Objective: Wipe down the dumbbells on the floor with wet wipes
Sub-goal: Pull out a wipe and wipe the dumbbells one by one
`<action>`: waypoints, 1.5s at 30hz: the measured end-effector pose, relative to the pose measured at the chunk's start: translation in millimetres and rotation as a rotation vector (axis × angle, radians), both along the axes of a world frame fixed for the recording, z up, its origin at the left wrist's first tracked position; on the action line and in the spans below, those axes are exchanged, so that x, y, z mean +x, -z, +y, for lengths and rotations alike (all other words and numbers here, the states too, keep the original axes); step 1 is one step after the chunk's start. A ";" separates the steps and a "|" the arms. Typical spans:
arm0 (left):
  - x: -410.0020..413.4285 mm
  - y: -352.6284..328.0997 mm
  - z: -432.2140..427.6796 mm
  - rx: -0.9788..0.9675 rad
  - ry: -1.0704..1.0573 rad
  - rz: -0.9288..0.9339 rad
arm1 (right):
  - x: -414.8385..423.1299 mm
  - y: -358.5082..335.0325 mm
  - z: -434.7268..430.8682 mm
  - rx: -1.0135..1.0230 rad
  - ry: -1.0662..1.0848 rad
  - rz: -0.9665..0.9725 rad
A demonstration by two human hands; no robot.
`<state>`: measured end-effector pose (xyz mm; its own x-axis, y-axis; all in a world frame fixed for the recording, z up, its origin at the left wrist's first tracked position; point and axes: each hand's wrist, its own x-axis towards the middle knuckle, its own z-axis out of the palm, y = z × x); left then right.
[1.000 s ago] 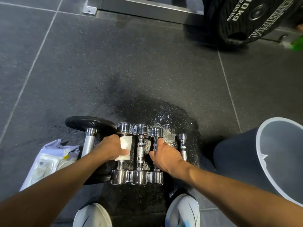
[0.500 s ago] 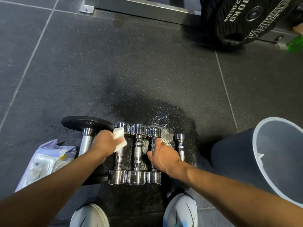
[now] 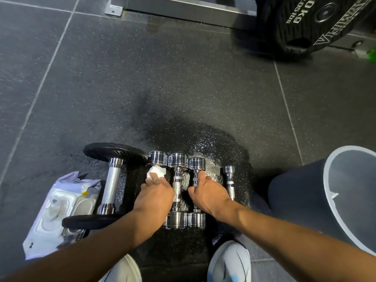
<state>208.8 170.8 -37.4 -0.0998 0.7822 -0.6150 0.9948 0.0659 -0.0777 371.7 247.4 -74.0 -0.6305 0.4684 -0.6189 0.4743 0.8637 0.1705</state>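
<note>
Left hand (image 3: 154, 192) gripping one wipe (image 3: 155, 172), five dumbbells (image 3: 177, 186)

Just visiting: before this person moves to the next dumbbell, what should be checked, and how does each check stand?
1. Wipe in hand: ok, the left hand holds the wipe against the leftmost chrome dumbbell.
2. Row steadied: ok, the right hand grips the third chrome dumbbell.
3. Wipe clean enough: cannot tell.
4. Spare wipes near: ok, the wipes pack lies beside the black dumbbell.
5. Bin near: ok, the bin stands at the right.
6. Floor dry: not ok, a wet patch lies under the row.
</note>
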 end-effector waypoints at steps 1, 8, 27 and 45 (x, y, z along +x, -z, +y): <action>2.5 -1.2 -2.3 -0.043 0.030 0.009 | 0.6 1.0 0.2 0.007 -0.007 -0.005; 12.9 -19.8 -0.4 -0.276 -0.119 -0.095 | 1.3 -2.6 -0.5 0.060 -0.099 -0.062; 2.5 -24.4 18.1 0.166 0.145 0.033 | -3.3 -12.9 -1.0 0.029 -0.085 -0.049; -3.8 -32.0 27.0 0.054 0.209 0.260 | 12.4 -28.6 16.1 -0.133 0.570 0.257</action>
<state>205.0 197.9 -5.4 -0.0823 0.8331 -0.5469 0.9346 -0.1261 -0.3327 384.1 263.6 -45.4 -0.4412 0.7037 -0.5569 0.8771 0.4695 -0.1016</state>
